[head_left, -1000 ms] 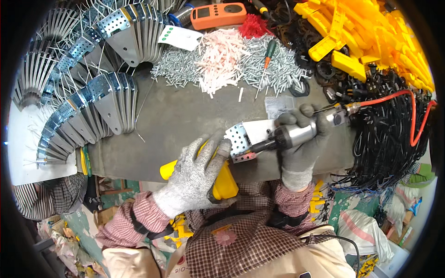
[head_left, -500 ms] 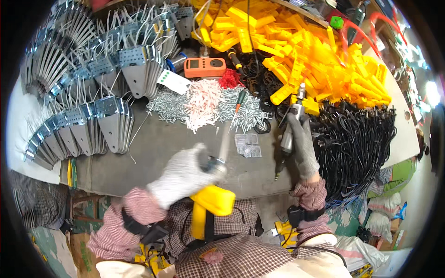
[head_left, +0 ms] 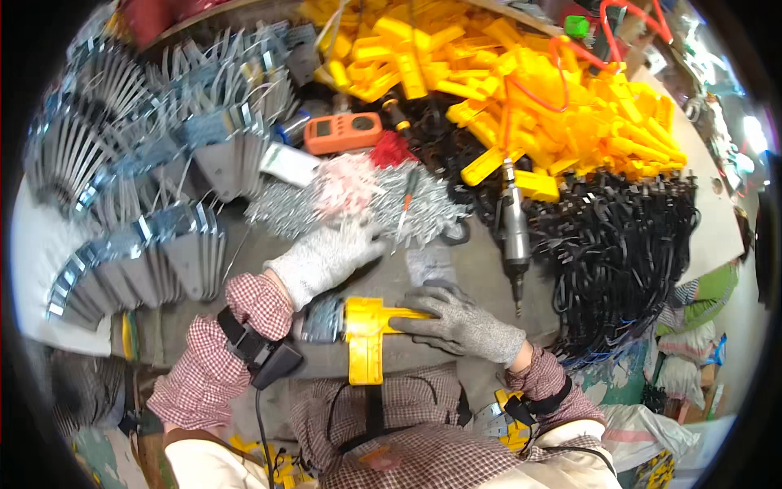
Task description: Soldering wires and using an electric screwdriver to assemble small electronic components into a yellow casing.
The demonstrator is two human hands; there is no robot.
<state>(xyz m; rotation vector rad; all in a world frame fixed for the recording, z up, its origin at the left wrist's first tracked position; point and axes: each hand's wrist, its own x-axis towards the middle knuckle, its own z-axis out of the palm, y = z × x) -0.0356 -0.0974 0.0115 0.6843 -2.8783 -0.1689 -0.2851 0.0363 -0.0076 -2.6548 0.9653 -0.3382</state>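
Note:
Gloved and stretched out, my left hand (head_left: 322, 257) reaches the near edge of the pink plastic pieces (head_left: 344, 186), its fingers apart and slightly blurred. My right hand (head_left: 460, 322), in a grey glove, grips the arm of a yellow T-shaped plastic housing (head_left: 366, 346) at the table's near edge. A shiny metal bracket (head_left: 323, 319) adjoins the housing's left side. Silver screws (head_left: 285, 200) lie on both sides of the pink pieces. A power screwdriver (head_left: 515, 232) lies on the table beyond my right hand, its bit pointing toward me.
Metal brackets (head_left: 183, 253) with white wires stand in rows at left. Yellow housings (head_left: 554, 98) are heaped at the back, black cables (head_left: 619, 261) at right. An orange meter (head_left: 342, 133), a small screwdriver (head_left: 406, 200) and a clear plastic packet (head_left: 430, 265) lie mid-table. A red air hose (head_left: 562, 73) hangs over the heap.
My right hand has let go of the power screwdriver and taken the yellow housing. The housing and bracket have come down onto the table edge. My left hand has released them and moved toward the pink pieces.

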